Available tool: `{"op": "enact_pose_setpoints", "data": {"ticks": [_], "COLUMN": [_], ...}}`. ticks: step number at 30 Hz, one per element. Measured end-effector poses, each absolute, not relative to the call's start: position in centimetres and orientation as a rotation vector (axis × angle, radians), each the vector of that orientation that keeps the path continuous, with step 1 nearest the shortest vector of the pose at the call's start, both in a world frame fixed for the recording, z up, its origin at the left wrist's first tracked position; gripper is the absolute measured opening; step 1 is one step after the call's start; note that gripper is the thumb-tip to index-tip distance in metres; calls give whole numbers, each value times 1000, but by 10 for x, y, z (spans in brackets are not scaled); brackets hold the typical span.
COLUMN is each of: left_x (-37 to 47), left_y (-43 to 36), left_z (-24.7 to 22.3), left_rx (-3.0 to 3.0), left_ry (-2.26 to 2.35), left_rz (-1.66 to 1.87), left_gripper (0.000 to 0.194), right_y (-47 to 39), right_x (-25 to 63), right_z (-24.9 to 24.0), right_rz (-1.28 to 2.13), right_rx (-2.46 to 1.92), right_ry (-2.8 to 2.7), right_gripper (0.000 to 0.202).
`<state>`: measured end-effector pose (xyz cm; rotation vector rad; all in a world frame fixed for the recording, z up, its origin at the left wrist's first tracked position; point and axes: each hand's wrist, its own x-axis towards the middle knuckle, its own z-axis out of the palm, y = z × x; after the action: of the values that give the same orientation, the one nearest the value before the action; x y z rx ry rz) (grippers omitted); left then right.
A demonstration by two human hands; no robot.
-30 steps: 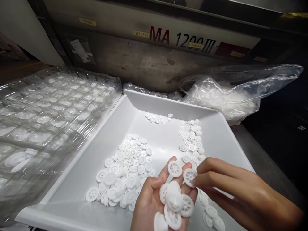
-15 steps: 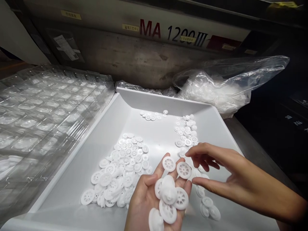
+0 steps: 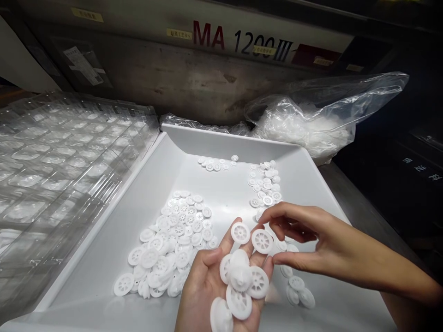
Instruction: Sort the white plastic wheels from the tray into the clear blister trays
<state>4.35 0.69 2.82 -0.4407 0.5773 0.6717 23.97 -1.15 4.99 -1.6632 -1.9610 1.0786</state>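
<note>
Both our hands are bare. Our left hand [image 3: 202,286] has a broad palm [image 3: 197,297], a thumb [image 3: 209,257] thick at its base and rounded at its tip, and slender fingers [image 3: 227,240] that taper gently. Part of that palm is hidden from us, and the lower edge of the view cuts the hand off near its heel. On our right hand [image 3: 313,233] we see a slim index finger [image 3: 277,212] and a long thumb narrowing to a blunt end. The wrist [image 3: 341,240] is bare and narrow, and our right forearm [image 3: 387,267], bare too, runs into dark shadow that blurs its outline.
</note>
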Motion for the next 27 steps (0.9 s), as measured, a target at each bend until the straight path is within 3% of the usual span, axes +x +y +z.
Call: {"op": "enact_pose_setpoints", "data": {"ticks": [8, 18, 22, 27], "left_x": [41, 12, -12, -34], "left_y": [8, 14, 16, 14], "left_z": [26, 30, 31, 24], "left_rx": [-338, -368, -437, -369], "left_ry": [532, 572, 493, 558], "left_rz": [599, 572, 715, 719], "left_gripper": [62, 42, 33, 43], "right_y": [-10, 4, 21, 52], "right_x": [228, 193, 164, 134], "right_z": [51, 48, 43, 39], "right_rz": [1112, 1144, 989, 946], "right_rx": [-1637, -1566, -1443, -1301], "right_ry": [-1962, -2133, -2423, -2540], "right_gripper": [20, 37, 29, 25]}}
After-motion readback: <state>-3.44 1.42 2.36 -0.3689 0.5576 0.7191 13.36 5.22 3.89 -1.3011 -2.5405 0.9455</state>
